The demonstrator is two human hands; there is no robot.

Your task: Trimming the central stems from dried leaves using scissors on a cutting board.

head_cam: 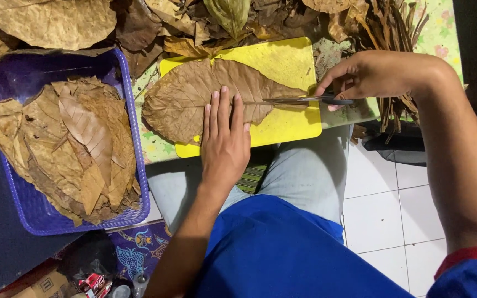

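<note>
Right hand (360,77) hides the scissors' (310,100) handles.

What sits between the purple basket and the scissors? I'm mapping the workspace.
In the head view: a large dry leaf on a yellow board, pressed flat by the left hand.

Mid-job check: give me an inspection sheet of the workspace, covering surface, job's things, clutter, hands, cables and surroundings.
Surface: yellow cutting board on a floral-patterned cloth, over the person's lap.
Job's things: large dry brown leaf flat on the board; scissors with blades along its midrib.
Clutter: purple basket of dry leaves on the left; loose leaf pile behind the board; bundle of stems top right.
Hands: left hand pressed flat on the leaf; right hand holds the scissors.
Cables: nothing seen.
Surroundings: white tiled floor; small packets and a cardboard box bottom left.
</note>
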